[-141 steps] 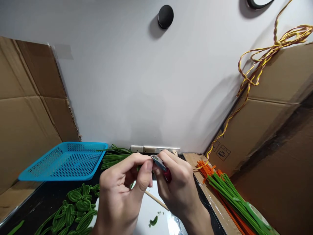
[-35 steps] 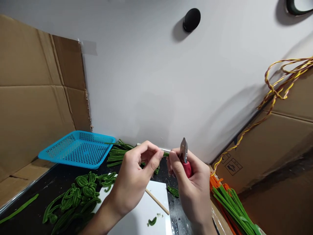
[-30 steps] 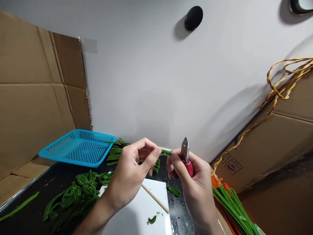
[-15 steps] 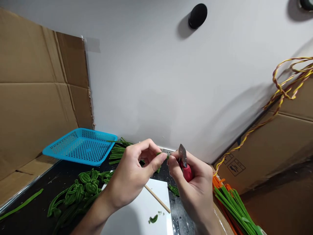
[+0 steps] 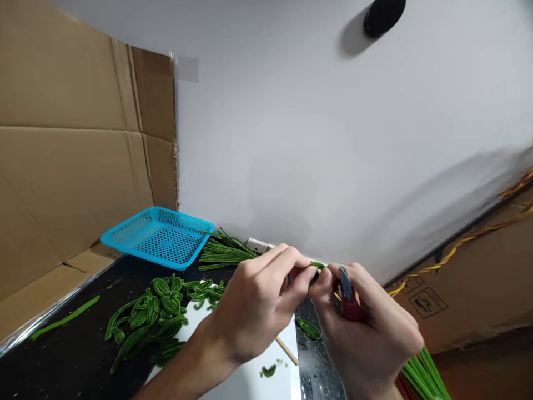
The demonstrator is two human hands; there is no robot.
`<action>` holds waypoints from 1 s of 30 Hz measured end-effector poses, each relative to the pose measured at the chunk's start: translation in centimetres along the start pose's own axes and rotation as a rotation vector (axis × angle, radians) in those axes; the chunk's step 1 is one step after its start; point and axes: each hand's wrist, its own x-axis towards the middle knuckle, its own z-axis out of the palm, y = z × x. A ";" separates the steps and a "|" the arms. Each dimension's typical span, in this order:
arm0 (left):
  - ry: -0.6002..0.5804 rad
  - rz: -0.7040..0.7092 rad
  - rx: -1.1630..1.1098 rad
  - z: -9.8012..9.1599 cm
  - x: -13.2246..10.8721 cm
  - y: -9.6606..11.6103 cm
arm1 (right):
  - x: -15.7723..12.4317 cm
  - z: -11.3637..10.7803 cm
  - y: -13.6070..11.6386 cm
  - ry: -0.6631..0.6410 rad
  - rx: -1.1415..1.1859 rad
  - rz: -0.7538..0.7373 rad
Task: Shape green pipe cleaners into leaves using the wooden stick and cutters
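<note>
My left hand [image 5: 262,300] is closed in a pinch on a short green pipe cleaner piece [image 5: 318,265]. Thumb and index finger of my right hand [image 5: 366,333] meet the other end of it. Tucked in that same right hand are red-handled cutting pliers [image 5: 352,309], their metal head pointing up; the rest of the tool is hidden by the palm. Below the hands lies a white board [image 5: 245,383] with a wooden stick [image 5: 287,351] and a small curled green scrap [image 5: 268,370]. A looped green leaf shape [image 5: 308,328] rests right of the board.
Many looped green pipe cleaner shapes [image 5: 170,304] are heaped on the black table [image 5: 75,361] at left. Behind them stand a blue basket [image 5: 158,258] and a bundle of green stems [image 5: 225,253]. Cardboard walls [image 5: 75,183] flank both sides. Bright green stems [image 5: 425,375] lie at lower right.
The view has swung left, so everything sits further right. My hands have come closer together around the green piece, and the pliers have turned slightly in my right hand.
</note>
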 end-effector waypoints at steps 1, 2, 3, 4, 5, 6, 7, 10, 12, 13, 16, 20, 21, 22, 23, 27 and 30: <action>0.009 0.029 0.020 -0.1 0.0 -0.1 | 0.0 0.1 0.1 0.012 -0.007 -0.023; 0.007 0.057 0.055 -0.2 0.0 -0.2 | -0.1 0.2 0.3 0.016 -0.016 -0.053; -0.006 0.086 0.102 -0.3 0.1 -0.3 | -0.2 0.3 0.5 0.012 -0.023 -0.087; -0.021 0.115 0.156 -0.4 0.1 -0.5 | -0.4 0.5 0.7 0.002 -0.029 -0.117; -0.036 0.143 0.211 -0.5 0.2 -0.7 | -0.4 0.6 0.9 -0.009 -0.034 -0.138; -0.039 0.164 0.249 -0.6 0.2 -0.8 | -0.5 0.7 1.0 -0.017 -0.034 -0.149; -0.035 0.174 0.266 -0.6 0.2 -0.9 | -0.5 0.8 1.1 -0.020 -0.023 -0.149; 0.009 0.180 0.248 -0.6 0.3 -0.8 | -0.3 0.8 1.0 -0.006 0.073 -0.140; 0.024 0.186 0.240 -0.5 0.3 -0.5 | -0.2 0.6 0.9 -0.005 0.131 -0.146; 0.023 0.187 0.238 -0.3 0.2 -0.4 | -0.1 0.5 0.8 -0.005 0.147 -0.148; 0.027 0.175 0.203 -0.1 0.1 -0.1 | -0.1 0.3 0.8 0.026 0.158 -0.146; 0.044 0.158 0.117 -0.2 0.1 0.0 | -0.1 0.3 0.6 0.094 0.184 -0.155; 0.039 0.175 0.094 -0.3 0.1 0.0 | -0.1 0.3 0.6 0.107 0.198 -0.159; 0.038 0.198 0.076 -0.4 0.1 0.0 | -0.2 0.2 0.5 0.122 0.209 -0.166; 0.042 0.220 0.064 -0.5 0.1 0.0 | -0.2 0.2 0.4 0.138 0.210 -0.172; 0.065 0.273 0.067 -0.6 0.0 -0.3 | -0.2 0.1 0.2 0.221 0.139 -0.176; 0.082 0.292 0.079 -0.4 -0.1 -0.6 | -0.1 0.2 0.0 0.260 0.131 -0.194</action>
